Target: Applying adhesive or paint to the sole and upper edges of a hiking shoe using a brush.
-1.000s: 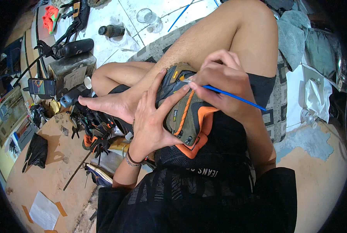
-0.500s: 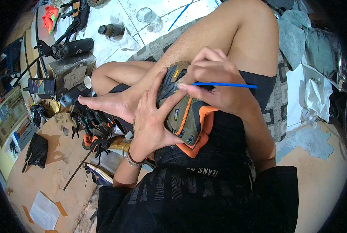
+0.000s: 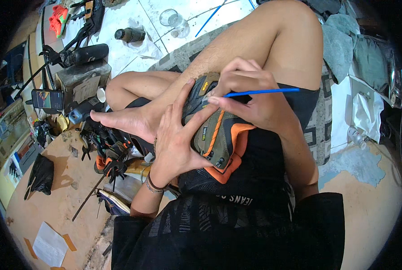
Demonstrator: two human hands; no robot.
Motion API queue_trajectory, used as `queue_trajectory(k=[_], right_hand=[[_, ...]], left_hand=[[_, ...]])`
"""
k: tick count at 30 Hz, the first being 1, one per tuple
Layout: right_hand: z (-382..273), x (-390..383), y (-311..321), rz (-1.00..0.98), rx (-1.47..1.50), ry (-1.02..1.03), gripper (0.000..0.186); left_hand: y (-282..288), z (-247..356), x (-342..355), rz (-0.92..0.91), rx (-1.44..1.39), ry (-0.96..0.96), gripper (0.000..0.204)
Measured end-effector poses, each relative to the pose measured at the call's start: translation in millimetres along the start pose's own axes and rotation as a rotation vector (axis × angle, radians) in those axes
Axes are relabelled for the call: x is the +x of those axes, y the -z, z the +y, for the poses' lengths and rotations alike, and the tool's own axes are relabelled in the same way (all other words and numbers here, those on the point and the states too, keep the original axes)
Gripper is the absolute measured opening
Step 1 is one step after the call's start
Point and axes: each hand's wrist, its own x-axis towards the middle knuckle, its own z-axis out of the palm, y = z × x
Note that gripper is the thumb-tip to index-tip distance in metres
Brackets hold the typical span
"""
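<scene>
Progress: appears under way, not complete, with the blue-handled brush (image 3: pixel 268 92) angled at the dark panel (image 3: pixel 196 96) near a yellow tag (image 3: pixel 204 86) on the shoe (image 3: pixel 211 130). Cannot tell treated areas from untreated; extent left, therefore, indeterminate. Shoe location: on the lap (image 3: pixel 264 166), beside the bent leg (image 3: pixel 219 51), orange collar (image 3: pixel 238 150) toward the torso (image 3: pixel 237 225). Left hand (image 3: pixel 174 141): fingers spread wide, holding the shoe in a broad span, thumb near the collar, forefinger close to the brush tip. Right hand (image 3: pixel 255 102): fingers narrow, pinching the brush low on the handle, just beside the left forefinger. Brush tip: partly hidden; cannot confirm contact.
</scene>
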Motion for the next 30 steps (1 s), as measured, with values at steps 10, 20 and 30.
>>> queue_trajectory(k=[10, 20, 30], right_hand=[[3, -5, 5, 0.086, -0.080, -0.019, 0.018], [-4, -12, 6, 0.193, -0.121, -0.112, 0.021], [-11, -36, 7, 0.517, 0.425, -0.198, 0.013]], left_hand=[[0, 3, 2, 0.001, -0.010, 0.011, 0.102], [1, 2, 0, -0.028, -0.040, 0.022, 0.105], [11, -38, 14, -0.135, -0.518, -0.003, 0.086]])
